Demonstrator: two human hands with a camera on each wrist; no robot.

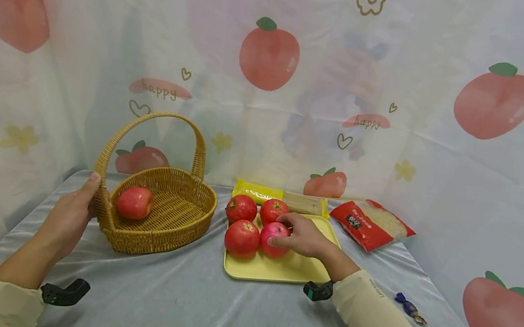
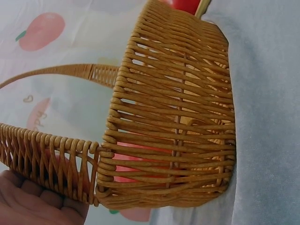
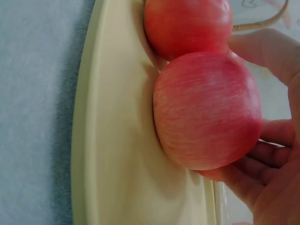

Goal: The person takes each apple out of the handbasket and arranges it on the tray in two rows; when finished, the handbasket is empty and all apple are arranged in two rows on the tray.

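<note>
I steady the basket (image 1: 160,210) and take one apple (image 1: 274,238).
My left hand (image 1: 68,217) grips the rim so it stays put; right hand (image 1: 304,236) fingers curl round the fruit on the tray (image 1: 277,270).

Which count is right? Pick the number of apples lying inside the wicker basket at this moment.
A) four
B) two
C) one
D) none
C: a single red apple lies in the wicker basket, while the other four apples sit on the yellow tray.

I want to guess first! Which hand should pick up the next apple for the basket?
The right hand: its fingers already curl around a pink apple on the yellow tray. The left hand holds the wicker basket.
</note>
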